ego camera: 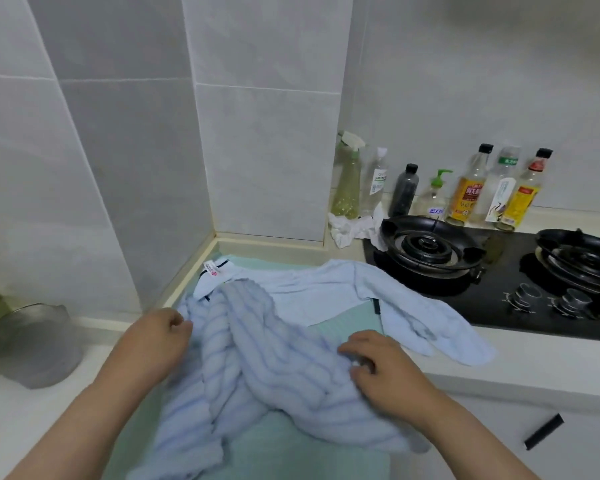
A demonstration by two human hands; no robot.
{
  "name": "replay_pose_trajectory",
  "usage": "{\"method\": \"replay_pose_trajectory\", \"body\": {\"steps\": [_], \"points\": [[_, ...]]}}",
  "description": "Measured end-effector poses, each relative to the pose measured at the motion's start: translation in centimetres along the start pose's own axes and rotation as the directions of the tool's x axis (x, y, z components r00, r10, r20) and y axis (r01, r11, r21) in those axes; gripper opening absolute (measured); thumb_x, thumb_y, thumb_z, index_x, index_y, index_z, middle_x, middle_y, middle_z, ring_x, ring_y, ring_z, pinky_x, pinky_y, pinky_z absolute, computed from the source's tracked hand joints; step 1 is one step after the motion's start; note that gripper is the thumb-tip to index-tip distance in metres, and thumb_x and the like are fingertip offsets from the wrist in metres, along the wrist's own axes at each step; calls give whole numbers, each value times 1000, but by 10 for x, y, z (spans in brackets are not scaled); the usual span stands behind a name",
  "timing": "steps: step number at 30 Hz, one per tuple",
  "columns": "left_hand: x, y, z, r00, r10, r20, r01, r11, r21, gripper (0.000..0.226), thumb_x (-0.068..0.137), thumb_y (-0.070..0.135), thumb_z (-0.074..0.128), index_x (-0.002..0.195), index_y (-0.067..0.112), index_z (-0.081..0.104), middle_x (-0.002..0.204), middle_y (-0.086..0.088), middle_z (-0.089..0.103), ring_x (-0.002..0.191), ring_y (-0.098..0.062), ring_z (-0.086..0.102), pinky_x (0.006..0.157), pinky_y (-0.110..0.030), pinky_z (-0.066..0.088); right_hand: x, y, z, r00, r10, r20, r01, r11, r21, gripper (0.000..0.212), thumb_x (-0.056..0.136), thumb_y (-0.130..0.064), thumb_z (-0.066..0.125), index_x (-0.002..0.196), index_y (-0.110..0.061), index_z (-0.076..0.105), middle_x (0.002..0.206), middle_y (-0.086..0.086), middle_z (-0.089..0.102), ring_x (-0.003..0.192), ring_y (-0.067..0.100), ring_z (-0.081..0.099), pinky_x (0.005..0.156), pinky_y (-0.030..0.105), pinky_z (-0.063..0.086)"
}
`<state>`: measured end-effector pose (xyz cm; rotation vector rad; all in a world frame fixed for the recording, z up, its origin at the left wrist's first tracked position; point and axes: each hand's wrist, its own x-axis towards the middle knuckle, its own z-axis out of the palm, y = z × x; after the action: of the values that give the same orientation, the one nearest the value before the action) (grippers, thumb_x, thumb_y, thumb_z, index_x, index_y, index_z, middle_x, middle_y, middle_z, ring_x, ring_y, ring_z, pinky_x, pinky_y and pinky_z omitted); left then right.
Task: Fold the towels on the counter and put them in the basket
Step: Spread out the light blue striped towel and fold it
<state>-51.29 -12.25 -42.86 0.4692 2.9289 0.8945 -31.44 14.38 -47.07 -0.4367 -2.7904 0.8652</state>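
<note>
The person stands at the counter (541, 362) with both hands down on a striped towel (257, 362), pale blue and rumpled, which lies in a twisted heap right in front of them. The left hand (156, 336) sits at the towel's left edge with its fingers curled in. It seems to pinch the cloth there, though the knuckles hide the actual contact. The right hand (385, 370) is on the towel's right side, fingers bent and dug into the fabric, bunching a fold of it. The two hands are well apart, with the heaped middle of the towel between them.

Under the striped towel lies a green towel (347, 323), spread flat; more of it shows at the near edge of the counter. A plain blue towel (326, 289) lies behind, partly under the striped one. It has a white label at its far left corner, and its right end trails towards the stove (499, 299) and overlaps the stove's near edge.

Against the tiled wall behind the stove stands a row of bottles (465, 188), with a spray bottle (347, 181) at its left end and a crumpled white cloth (350, 230) just in front of that. A grey jug (32, 344) stands on the counter at the far left, well clear of the towels.
</note>
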Motion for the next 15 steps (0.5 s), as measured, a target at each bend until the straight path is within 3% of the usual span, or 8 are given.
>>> {"method": "replay_pose_trajectory", "body": {"steps": [2,4,6,7,9,11,13,15], "points": [[7,1,24,999,-19,29,14,988,153,25,93,29,44,82,11,56,94,-14,62,84,-31,56,64,-32,37,-6,2,5,998,27,55,-22,996,-84,42,88,-36,60,130,-35,56,130,-21,40,126,6,38,108,21,28],[6,-2,38,1000,-2,-11,4,975,224,38,94,30,42,120,5,52,108,-17,61,97,-32,58,69,-31,38,-11,6,5,987,150,-48,-155,979,-135,53,88,-51,53,137,-31,48,137,-13,38,136,14,31,114,32,26],[7,-8,45,999,30,-14,-26,961,275,69,90,31,46,150,9,19,114,-12,64,103,-29,60,72,-29,40,-10,11,-1,943,298,-149,-319,937,-142,47,88,-54,46,122,-22,53,125,-5,54,125,24,47,103,37,39],[6,-8,48,999,31,9,-32,954,299,75,90,33,47,152,10,11,112,-9,65,102,-28,60,74,-28,40,-11,11,-3,930,339,-139,-359,919,-163,43,88,-52,48,116,-20,54,117,-3,58,118,24,52,97,35,43],[-3,-3,45,999,53,10,-54,958,281,44,92,34,42,127,8,47,99,-5,61,90,-26,57,74,-28,41,-12,10,-6,933,344,-107,-357,924,-136,33,87,-35,56,114,-17,59,110,-5,61,110,19,58,87,30,46],[-16,2,35,997,42,-68,-35,994,105,24,92,31,44,80,13,54,88,-9,60,77,-26,53,70,-31,43,-14,3,-16,940,308,-145,-301,951,70,13,84,-18,58,92,-23,66,90,-10,63,87,13,63,70,25,47],[-29,0,18,983,-7,-183,-31,978,-204,24,78,24,49,67,6,60,72,-15,63,66,-30,56,62,-33,44,-20,-7,-35,918,307,-251,-222,922,317,13,80,-7,59,76,-18,64,73,-5,60,64,11,53,55,24,39],[-32,-15,-1,972,-43,-232,-62,902,-426,28,65,22,48,68,0,65,68,-19,64,68,-36,58,62,-37,43,-26,-16,-56,873,363,-326,-177,859,481,17,77,-4,59,66,-17,58,63,-2,50,60,15,42,53,26,30]]}}
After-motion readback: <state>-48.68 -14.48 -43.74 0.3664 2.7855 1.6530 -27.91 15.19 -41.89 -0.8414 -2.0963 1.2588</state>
